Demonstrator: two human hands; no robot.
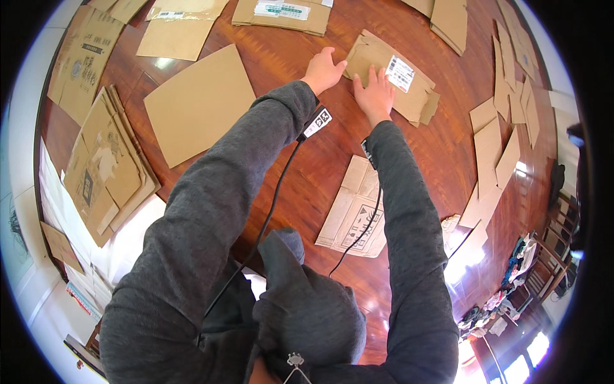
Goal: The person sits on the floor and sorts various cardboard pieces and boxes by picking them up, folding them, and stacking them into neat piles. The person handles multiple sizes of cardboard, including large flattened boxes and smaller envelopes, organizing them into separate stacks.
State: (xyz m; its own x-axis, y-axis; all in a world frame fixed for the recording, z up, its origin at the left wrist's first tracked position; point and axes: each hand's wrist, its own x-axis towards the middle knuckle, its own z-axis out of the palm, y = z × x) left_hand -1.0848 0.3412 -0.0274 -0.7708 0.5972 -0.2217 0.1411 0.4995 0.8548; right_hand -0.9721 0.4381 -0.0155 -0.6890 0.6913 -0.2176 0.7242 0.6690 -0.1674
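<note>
A flattened cardboard box (417,101) with a white printed label (400,73) lies on the reddish-brown wooden surface ahead of me. My right hand (375,96) rests palm down on its near side, fingers spread beside the label. By the left edge of the same box is my left hand (324,69), its thumb and fingers apart. Whether its fingertips touch that edge, I cannot tell. Nothing shows in its grasp. A device with a black cable and a label (317,123) sits at my left cuff.
A plain cardboard sheet (201,103) lies to the left, with stacked flattened boxes (108,163) beyond it. Nearer me is a printed cardboard piece (350,211), crossed by a thin cable. Overlapping cardboard strips (488,158) line the right. More flattened cardboard (283,21) lies at the far side.
</note>
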